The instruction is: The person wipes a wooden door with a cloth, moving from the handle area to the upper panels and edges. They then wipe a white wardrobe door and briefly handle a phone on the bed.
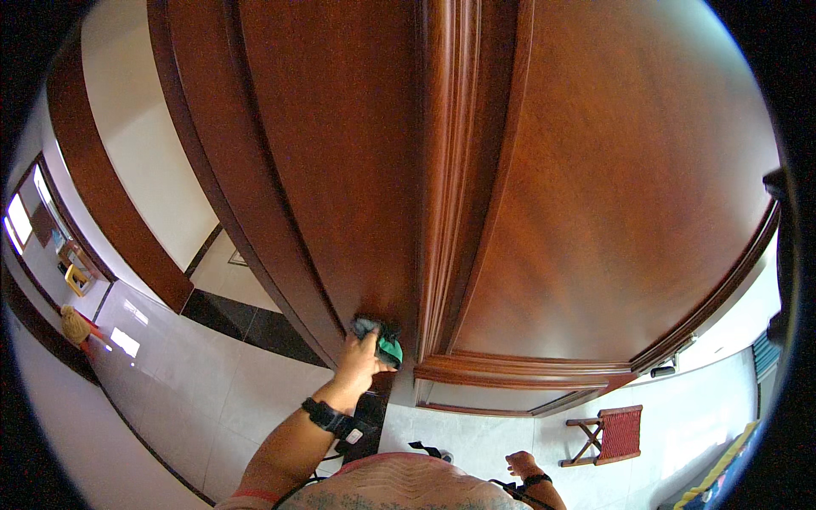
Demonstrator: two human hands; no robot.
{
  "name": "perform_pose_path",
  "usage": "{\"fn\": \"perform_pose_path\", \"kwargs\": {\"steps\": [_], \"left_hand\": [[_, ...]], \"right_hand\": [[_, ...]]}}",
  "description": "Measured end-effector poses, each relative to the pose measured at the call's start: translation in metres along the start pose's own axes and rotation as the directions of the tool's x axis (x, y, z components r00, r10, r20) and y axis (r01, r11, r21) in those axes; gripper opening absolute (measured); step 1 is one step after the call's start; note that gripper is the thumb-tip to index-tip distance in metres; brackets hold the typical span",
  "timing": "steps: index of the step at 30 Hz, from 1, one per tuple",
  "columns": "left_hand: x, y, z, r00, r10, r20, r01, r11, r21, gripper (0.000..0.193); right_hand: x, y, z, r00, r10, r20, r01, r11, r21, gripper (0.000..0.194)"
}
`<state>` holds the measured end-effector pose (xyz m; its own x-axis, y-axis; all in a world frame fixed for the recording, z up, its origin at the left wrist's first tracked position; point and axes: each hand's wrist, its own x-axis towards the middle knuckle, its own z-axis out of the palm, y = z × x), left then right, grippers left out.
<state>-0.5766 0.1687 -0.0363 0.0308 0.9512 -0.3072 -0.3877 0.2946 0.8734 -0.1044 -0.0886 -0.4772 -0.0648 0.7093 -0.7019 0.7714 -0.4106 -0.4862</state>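
My left hand (364, 360) is shut on a bunched dark and green cloth (387, 349), pressed against the brown wooden door frame (357, 255) beside a tall wooden door (605, 223). A black band with a small device is on that wrist. Low at my right side, my right hand (523, 464) hangs with curled fingers, and nothing shows in it. That wrist also bears a black band. The palm side of the right hand is hidden.
A folding stool with a red woven seat (620, 435) stands on the pale tiled floor at the right. The door's black handle (663, 371) sticks out nearby. Far left, a yellow chair (76, 280) and a knitted hat (75, 325) show. A dark threshold (255, 325) crosses the floor.
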Motion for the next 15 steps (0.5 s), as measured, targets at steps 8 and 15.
{"fn": "perform_pose_path", "kwargs": {"steps": [8,15], "left_hand": [[-0.04,0.165,0.04,0.523,0.825,0.214,-0.63,0.205,0.749,0.036],[-0.04,0.185,0.068,0.113,0.865,0.49,-0.405,-0.41,0.817,0.057]], "right_hand": [[-0.067,-0.111,-0.048,0.915,0.403,-0.001,-0.335,0.761,0.555,0.024],[-0.099,-0.154,-0.062,0.906,0.424,-0.017,-0.362,0.793,0.491,0.028]]}}
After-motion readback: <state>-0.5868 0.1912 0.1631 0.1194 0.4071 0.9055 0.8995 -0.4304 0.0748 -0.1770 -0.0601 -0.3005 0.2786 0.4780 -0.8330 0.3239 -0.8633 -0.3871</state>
